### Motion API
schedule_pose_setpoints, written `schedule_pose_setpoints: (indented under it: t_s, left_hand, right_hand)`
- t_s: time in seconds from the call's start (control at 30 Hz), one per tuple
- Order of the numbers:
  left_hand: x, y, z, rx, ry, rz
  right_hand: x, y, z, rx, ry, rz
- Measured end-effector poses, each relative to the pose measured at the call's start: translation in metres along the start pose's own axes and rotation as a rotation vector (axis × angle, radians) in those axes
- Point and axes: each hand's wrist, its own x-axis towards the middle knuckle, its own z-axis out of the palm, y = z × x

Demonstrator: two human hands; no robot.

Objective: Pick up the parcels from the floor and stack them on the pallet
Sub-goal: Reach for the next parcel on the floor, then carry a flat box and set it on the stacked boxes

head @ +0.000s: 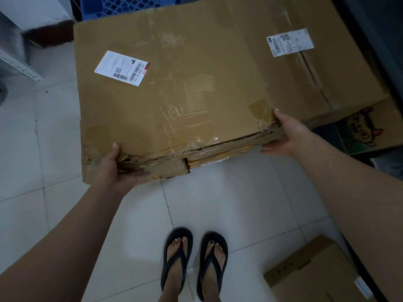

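- Parcel [174, 90]: big flat brown carton, frame centre, near edge torn and crumpled, old tape; underside hidden
- Left hand [117, 166] clamps lower-left edge, thumb on top, fingers under; right hand [283, 132] same at right corner
- White label [122, 68] upper left, barcodes, text unreadable
- Blue pallet [135, 5] cut off at top
- Second carton [316, 62] right, label [290, 41] blurred

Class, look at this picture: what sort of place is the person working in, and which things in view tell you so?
Probably a storeroom or small parcel depot. Large cardboard parcels bear a shipping label, a blue plastic pallet lies behind them, and a metal shelf rail stands on the white tiled floor.
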Motion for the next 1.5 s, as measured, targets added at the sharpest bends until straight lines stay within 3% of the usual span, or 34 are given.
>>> schedule_pose_setpoints:
  t_s: [0.13,0.23,0.6,0.8,0.93,1.07,1.2,1.5]
  left_hand:
    - [0.000,-0.001,0.009,-0.129,0.002,0.037]
    - [0.000,-0.004,0.009,-0.142,-0.005,0.038]
    - [-0.008,-0.009,0.010,0.011,0.036,-0.002]
    - [-0.066,-0.072,0.056,0.530,0.007,-0.195]
    - [-0.100,-0.136,0.109,0.821,-0.163,-0.215]
    - [-0.134,-0.213,0.159,1.071,-0.384,-0.174]
    - [-0.163,-0.303,0.181,1.350,-0.461,-0.150]
    - [-0.111,-0.527,0.119,1.885,-0.604,-0.068]
  right_hand:
    - [0.008,0.006,0.011,0.173,-0.126,-0.016]
    - [0.013,0.009,0.015,0.245,-0.108,-0.034]
    - [-0.027,0.014,-0.011,0.123,0.006,-0.036]
    - [-0.078,0.049,-0.108,-0.065,0.157,-0.068]
    - [-0.114,0.100,-0.196,-0.105,0.235,-0.042]
    - [-0.137,0.170,-0.288,-0.008,0.344,-0.003]
    - [-0.151,0.261,-0.369,0.118,0.491,0.095]
    - [-0.092,0.494,-0.434,0.591,0.566,0.292]
